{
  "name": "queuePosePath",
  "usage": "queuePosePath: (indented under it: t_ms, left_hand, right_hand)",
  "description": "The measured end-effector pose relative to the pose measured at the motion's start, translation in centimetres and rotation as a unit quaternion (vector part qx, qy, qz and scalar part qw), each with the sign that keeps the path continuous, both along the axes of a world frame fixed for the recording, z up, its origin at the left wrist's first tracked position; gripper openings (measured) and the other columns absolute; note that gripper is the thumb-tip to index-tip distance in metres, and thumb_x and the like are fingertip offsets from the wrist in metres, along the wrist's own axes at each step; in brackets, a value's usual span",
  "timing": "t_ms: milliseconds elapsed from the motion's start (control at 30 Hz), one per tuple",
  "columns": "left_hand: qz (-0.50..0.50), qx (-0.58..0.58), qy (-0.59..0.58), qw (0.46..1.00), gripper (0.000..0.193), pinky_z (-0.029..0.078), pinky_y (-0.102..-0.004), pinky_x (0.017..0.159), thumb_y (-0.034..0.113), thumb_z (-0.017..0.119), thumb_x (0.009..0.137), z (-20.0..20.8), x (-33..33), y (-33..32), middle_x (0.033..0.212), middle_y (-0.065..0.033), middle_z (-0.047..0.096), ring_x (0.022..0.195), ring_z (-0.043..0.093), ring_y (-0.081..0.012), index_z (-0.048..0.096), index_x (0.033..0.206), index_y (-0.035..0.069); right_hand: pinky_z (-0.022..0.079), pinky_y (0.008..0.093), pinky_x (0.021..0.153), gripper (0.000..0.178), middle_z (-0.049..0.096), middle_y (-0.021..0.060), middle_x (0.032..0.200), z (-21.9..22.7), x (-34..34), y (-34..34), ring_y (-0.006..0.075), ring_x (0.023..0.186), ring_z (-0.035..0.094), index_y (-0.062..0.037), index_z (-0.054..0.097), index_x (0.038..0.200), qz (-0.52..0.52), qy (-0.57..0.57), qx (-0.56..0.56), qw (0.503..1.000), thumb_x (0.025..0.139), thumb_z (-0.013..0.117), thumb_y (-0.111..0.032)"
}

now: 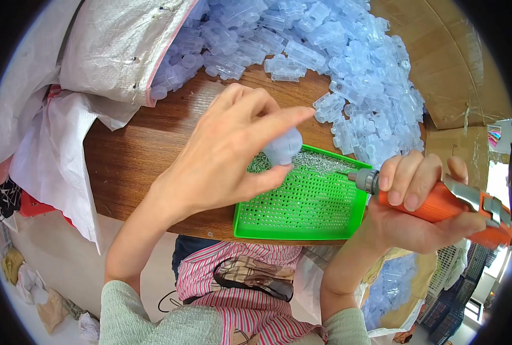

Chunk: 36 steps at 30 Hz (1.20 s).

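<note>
My left hand (227, 141) is closed around a translucent bluish plastic part (285, 146), with the index finger stretched out past it. My right hand (414, 201) grips an orange power screwdriver (434, 202) with a grey collar; its bit points left, over the right side of a green perforated tray (250, 227). Many small silver screws (316, 164) lie along the far part of that tray. The plastic part hangs above the tray's far left corner, apart from the screwdriver's bit. My fingers hide part of it.
A large heap of similar clear plastic parts (365, 63) covers the back and right of the brown wooden table (135, 167). White woven sacks (118, 52) lie at the left. Cardboard (457, 63) walls the right. Below it stands an open bag of more parts (391, 287).
</note>
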State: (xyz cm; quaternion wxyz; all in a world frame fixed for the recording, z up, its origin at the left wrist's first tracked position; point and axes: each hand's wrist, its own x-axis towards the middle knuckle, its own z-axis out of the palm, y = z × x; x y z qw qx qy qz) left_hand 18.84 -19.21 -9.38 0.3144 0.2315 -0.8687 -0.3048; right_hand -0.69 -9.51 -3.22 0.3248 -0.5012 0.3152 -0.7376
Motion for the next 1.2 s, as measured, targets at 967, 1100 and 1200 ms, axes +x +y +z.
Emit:
queuePosePath:
  t_ms: [967,1100,1200]
  left_hand:
    - [-0.067,0.120,0.085,0.987,0.118,0.056,-0.0381,0.085,0.007,0.081,0.060,-5.6,-4.6,0.0,0.158,-0.0143,0.026,0.092,0.069,-0.0272,0.011,0.155,0.011]
    - [-0.067,0.123,0.095,0.985,0.116,0.056,-0.0369,0.083,0.007,0.081,0.059,-5.6,-4.5,0.1,0.157,-0.0133,0.028,0.089,0.068,-0.0264,0.015,0.155,0.011]
    - [-0.067,0.122,0.085,0.987,0.113,0.056,-0.0372,0.082,0.008,0.081,0.061,-5.6,-4.5,0.1,0.156,-0.0132,0.030,0.090,0.068,-0.0270,0.018,0.154,0.011]
  right_hand:
    - [0.042,0.0318,0.048,0.063,0.049,0.0059,0.064,-5.3,0.3,-3.8,0.0163,0.051,0.046,-0.0046,0.048,0.107,0.073,0.117,-0.051,0.989,0.094,0.042,-0.066]
    - [0.041,0.0323,0.046,0.061,0.051,0.0078,0.064,-5.2,0.6,-3.8,0.0174,0.050,0.047,-0.0039,0.047,0.105,0.059,0.174,-0.031,0.982,0.093,0.047,-0.063]
    - [0.041,0.0324,0.045,0.065,0.050,0.0074,0.062,-4.6,1.9,-3.1,0.0173,0.050,0.047,-0.0018,0.050,0.104,-0.008,0.203,0.024,0.979,0.091,0.050,-0.065]
